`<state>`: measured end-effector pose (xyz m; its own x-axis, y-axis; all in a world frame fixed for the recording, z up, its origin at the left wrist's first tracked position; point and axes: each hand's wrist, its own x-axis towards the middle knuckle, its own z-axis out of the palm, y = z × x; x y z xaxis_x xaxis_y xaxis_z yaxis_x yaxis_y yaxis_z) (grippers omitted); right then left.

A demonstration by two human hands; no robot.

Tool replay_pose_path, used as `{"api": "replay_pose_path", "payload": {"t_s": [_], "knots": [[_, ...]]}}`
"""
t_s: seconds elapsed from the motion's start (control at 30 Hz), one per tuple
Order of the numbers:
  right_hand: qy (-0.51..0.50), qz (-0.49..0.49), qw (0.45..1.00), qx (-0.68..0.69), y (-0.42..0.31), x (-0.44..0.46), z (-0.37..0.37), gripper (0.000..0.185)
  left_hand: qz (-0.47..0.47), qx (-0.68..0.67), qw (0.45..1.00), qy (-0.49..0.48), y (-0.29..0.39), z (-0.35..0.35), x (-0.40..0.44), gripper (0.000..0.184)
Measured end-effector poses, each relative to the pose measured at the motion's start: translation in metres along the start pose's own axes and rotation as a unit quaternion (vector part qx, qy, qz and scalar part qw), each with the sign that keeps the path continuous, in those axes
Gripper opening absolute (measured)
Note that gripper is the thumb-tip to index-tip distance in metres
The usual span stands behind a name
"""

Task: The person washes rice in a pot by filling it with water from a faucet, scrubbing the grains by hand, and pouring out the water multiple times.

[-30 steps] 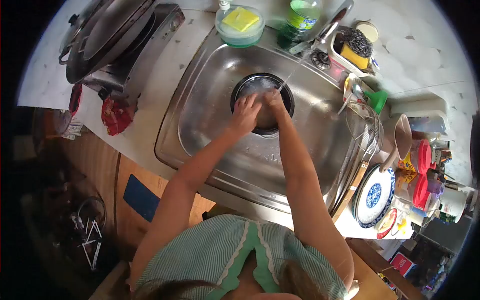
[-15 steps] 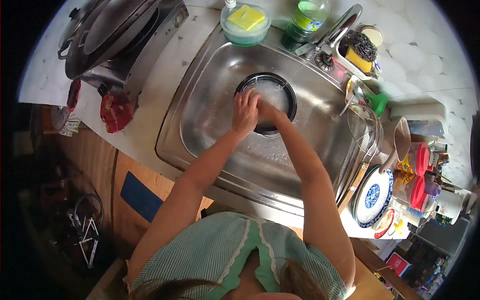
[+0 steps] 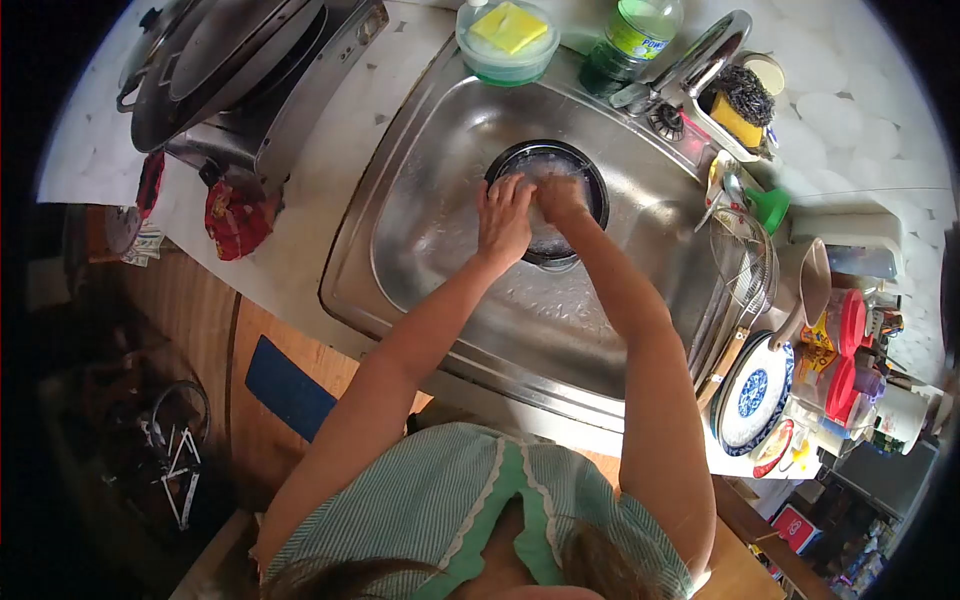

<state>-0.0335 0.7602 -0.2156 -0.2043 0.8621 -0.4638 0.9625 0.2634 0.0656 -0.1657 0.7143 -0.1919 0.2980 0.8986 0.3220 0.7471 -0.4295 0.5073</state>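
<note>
Round black bowl point(image 3: 599, 192), material unclear: judged stiff, slippery; best held by rim point(image 3: 541, 147). Left hand point(image 3: 506, 222), right hand point(image 3: 562, 198): fingers' grasp cannot be told.

In the steel sink point(image 3: 425, 210), there is room to pass at the left of the black pan point(image 3: 600, 190), and also at its right; from the near side, both forearms point(image 3: 430, 325) stand in the way, and the left hand point(image 3: 505, 220) and the right hand point(image 3: 562, 198) obstruct the pan; behind, the plastic tub point(image 3: 508, 68), the green bottle point(image 3: 632, 42) and the faucet point(image 3: 700, 62) form a row; at right, the wire strainer point(image 3: 745, 262) and the plates point(image 3: 752, 393) crowd the edge.
</note>
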Motion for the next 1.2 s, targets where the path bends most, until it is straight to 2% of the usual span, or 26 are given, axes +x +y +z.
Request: {"api": "replay_pose_path", "payload": {"t_s": [0.1,0.17,0.23,0.33,0.43,0.53,0.57,0.63,0.83,0.93,1.03,1.13,1.2], "knots": [[0.057,0.086,0.991,0.09,0.008,0.013,0.043,0.042,0.008,0.002,1.0,0.01,-0.003,-0.001,0.001,0.031],[0.045,0.106,0.984,0.134,0.009,0.008,0.043,0.042,0.018,-0.009,1.0,0.018,-0.005,0.0,0.002,0.03],[-0.005,0.092,0.982,0.163,0.0,-0.028,-0.002,0.046,0.03,-0.032,0.999,0.031,-0.009,0.004,0.002,0.029],[-0.007,0.13,0.968,0.215,-0.005,-0.035,0.01,0.036,0.044,-0.029,0.998,0.042,-0.01,0.006,0.002,0.027],[-0.021,0.124,0.945,0.302,-0.011,-0.018,0.04,0.055,0.049,-0.024,0.997,0.057,-0.011,0.009,0.002,0.027],[-0.005,-0.058,0.978,0.201,-0.016,0.004,0.068,0.046,0.054,-0.028,0.997,0.052,-0.012,0.01,0.002,0.026],[0.028,-0.029,0.953,0.301,-0.017,0.003,0.071,0.043,0.052,-0.028,0.997,0.056,-0.012,0.011,0.002,0.026],[0.09,0.029,0.866,0.49,-0.023,-0.008,0.062,0.039,0.05,-0.026,0.996,0.064,-0.012,0.012,0.001,0.025],[0.226,0.085,0.78,0.577,-0.036,-0.013,0.043,0.029,0.062,-0.045,0.995,0.066,-0.013,0.007,0.002,0.024],[0.268,0.069,0.83,0.484,-0.038,-0.017,0.03,0.027,0.055,-0.064,0.994,0.068,-0.015,0.01,0.002,0.023],[0.223,0.115,0.825,0.506,-0.036,-0.009,0.034,0.026,0.042,-0.103,0.99,0.083,-0.014,0.01,0.003,0.022],[0.337,0.033,0.799,0.498,-0.041,-0.008,0.037,0.026,0.046,-0.104,0.99,0.081,-0.014,0.007,0.003,0.021],[0.27,-0.015,0.901,0.338,-0.034,-0.008,0.037,0.029,0.053,-0.103,0.99,0.083,-0.014,0.007,0.003,0.021]]}}
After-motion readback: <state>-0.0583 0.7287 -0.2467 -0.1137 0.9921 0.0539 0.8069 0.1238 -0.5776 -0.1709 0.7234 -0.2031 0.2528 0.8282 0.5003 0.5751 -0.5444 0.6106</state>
